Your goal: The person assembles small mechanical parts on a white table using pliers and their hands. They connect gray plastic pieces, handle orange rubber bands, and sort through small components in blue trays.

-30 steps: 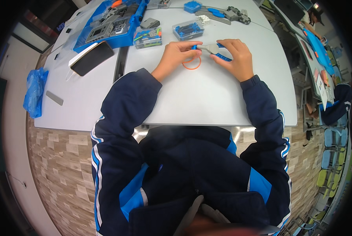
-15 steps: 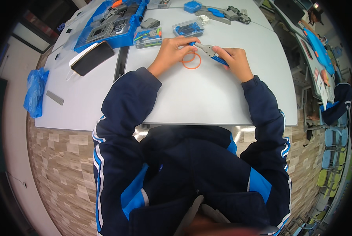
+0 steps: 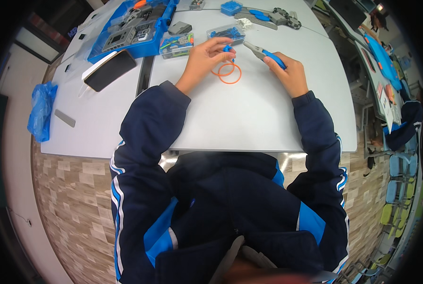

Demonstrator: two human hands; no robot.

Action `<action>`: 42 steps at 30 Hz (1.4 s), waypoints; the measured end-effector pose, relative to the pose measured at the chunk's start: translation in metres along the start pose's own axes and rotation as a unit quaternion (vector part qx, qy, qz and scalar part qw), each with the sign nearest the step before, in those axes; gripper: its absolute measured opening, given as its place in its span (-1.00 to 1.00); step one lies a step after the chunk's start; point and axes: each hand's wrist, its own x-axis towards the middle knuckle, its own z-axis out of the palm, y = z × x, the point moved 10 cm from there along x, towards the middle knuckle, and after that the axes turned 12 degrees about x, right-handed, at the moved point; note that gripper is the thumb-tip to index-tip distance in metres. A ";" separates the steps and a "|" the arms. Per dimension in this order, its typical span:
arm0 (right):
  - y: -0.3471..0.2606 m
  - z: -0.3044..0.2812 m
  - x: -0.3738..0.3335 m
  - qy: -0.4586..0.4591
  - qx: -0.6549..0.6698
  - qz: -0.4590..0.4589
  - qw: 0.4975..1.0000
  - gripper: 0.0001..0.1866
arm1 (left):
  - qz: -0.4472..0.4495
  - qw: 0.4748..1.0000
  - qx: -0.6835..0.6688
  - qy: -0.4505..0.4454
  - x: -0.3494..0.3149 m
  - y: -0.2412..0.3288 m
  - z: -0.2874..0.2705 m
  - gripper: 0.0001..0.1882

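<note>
Between the thumb and fingers of my left hand (image 3: 206, 61) is a small blue plastic piece (image 3: 228, 48). My right hand (image 3: 291, 75) is closed around the blue handle of a pair of pliers (image 3: 255, 50). The grey jaws point up and left toward the blue piece and stay apart from it. Two thin orange rings (image 3: 230, 83) overlap on the white table (image 3: 240, 118), just beneath my left fingertips. Beyond my hands stands a clear box of blue pieces (image 3: 226, 33).
At the far left a blue case (image 3: 98, 56) holds grey parts, with a smaller clear box of coloured pieces (image 3: 176, 47) beside it. A phone (image 3: 111, 71), a grey strip (image 3: 65, 118) and a blue plastic bag (image 3: 42, 111) lie left. A grey wheeled assembly (image 3: 280, 18) sits at the back.
The pliers have drawn back to the right, away from the blue piece in my left hand. My left fingers have lifted and spread a little, showing more of that piece.
</note>
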 end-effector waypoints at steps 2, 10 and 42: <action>-0.021 0.001 -0.002 0.010 -0.048 -0.091 0.995 -0.55 | -0.008 0.999 0.030 -0.017 -0.002 0.001 0.004 -0.65; -0.060 0.007 -0.013 0.026 -0.263 -0.243 0.933 -0.44 | -0.019 1.000 0.018 -0.013 -0.003 -0.005 0.007 -0.69; -0.012 0.056 -0.019 -0.114 0.065 0.070 0.989 -0.35 | 0.076 0.984 0.154 -0.039 0.000 0.009 -0.015 -0.74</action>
